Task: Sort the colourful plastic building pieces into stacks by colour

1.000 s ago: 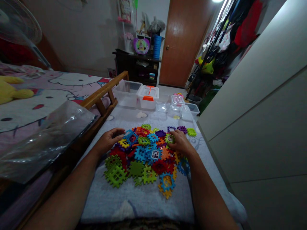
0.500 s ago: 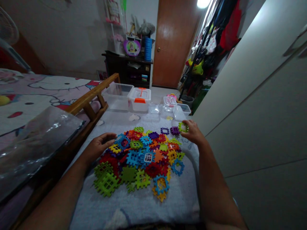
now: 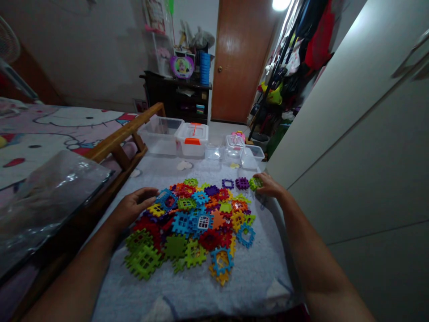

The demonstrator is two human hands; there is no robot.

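Note:
A heap of colourful interlocking plastic tiles lies on a grey-blue cloth. My left hand rests at the heap's left edge, fingers curled loosely against a blue window tile. My right hand is at the far right of the cloth, fingers closed on a green tile that sits low beside a purple tile. A purple frame tile lies left of that.
Clear plastic boxes, one with an orange-latched lid, and small containers stand at the cloth's far end. A wooden bed rail and plastic sheet are on the left; a white cabinet wall on the right.
My right hand left the heap's middle, carried a green tile to the far right and lowered it beside the purple tile. The left hand stayed put. The view shifted left.

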